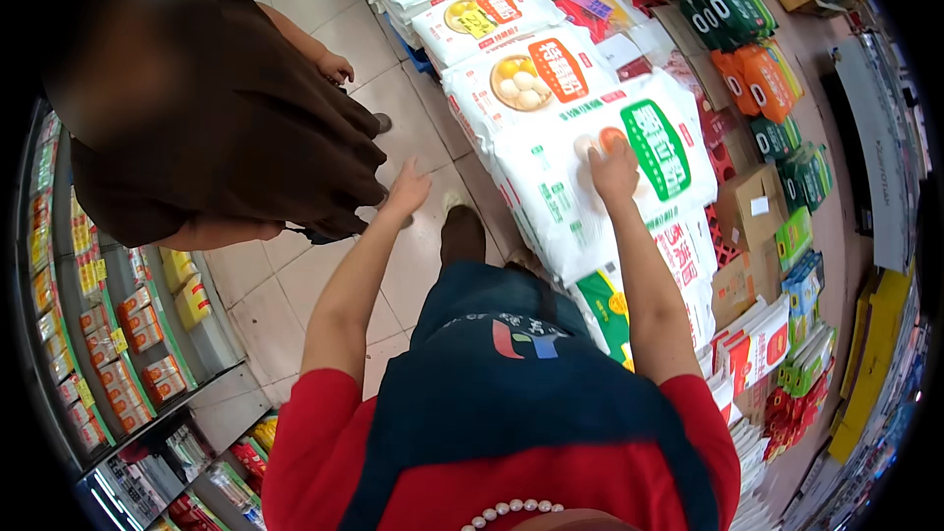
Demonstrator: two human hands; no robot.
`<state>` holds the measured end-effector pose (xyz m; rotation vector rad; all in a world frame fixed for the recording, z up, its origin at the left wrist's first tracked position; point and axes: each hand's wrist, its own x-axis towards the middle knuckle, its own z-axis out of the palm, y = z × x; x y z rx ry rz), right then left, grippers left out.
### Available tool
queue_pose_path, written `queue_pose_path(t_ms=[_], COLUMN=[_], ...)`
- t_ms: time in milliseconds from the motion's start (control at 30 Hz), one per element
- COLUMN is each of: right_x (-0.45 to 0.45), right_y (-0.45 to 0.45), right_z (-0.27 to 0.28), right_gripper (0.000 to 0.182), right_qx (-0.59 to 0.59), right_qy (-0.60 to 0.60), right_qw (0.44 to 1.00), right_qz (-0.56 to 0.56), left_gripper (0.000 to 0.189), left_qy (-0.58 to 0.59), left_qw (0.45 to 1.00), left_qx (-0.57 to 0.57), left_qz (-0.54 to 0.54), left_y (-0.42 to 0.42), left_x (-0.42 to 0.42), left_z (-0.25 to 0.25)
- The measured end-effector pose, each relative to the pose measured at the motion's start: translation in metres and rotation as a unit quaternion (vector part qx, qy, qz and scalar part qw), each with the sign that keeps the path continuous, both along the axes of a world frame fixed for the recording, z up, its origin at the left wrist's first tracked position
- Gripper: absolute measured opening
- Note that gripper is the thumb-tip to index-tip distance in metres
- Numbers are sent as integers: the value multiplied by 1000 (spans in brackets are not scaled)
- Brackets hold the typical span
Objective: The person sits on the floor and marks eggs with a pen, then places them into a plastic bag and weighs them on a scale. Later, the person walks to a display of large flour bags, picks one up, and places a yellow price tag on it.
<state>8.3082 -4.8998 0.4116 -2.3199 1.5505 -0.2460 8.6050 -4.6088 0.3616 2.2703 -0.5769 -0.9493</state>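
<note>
My right hand (616, 168) rests with its fingers on a large white sack with a green printed panel (560, 192), over the picture printed on it. This sack lies on top of a stack, beside a white sack with an orange panel (531, 77). My left hand (409, 188) is in the air over the tiled aisle, left of the stack, its fingers apart and nothing in it.
A person in brown clothing (273, 110) stands close on the left, one hand hanging near the aisle. Stocked shelves (110, 310) line the lower left. Right of the stack are cardboard boxes (748, 206), orange packs (759, 77) and green packs (730, 11).
</note>
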Motion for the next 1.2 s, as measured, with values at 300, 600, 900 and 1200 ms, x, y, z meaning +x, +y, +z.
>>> queue_pose_path(t_ms=[300,600,900,1200], right_x=[96,125,134,134], right_y=[-89,-108,-118,-127], right_z=[-40,-35,-42,-46], right_gripper=[89,91,88,89], right_qx=[-41,-57,-41,-27], right_qy=[97,127,131,136], right_qw=[973,972,974,974], right_qz=[-207,-187,-178,-176], left_gripper=[58,42,32,64], left_qy=[-136,-188,-313,-291], left_qw=[982,924,882,857], left_qx=[29,97,54,163], left_qz=[-126,-320,-348,-394], left_y=[-272,-482,-611,-676], left_x=[207,245,257,307], left_z=[18,-124,-229,-250])
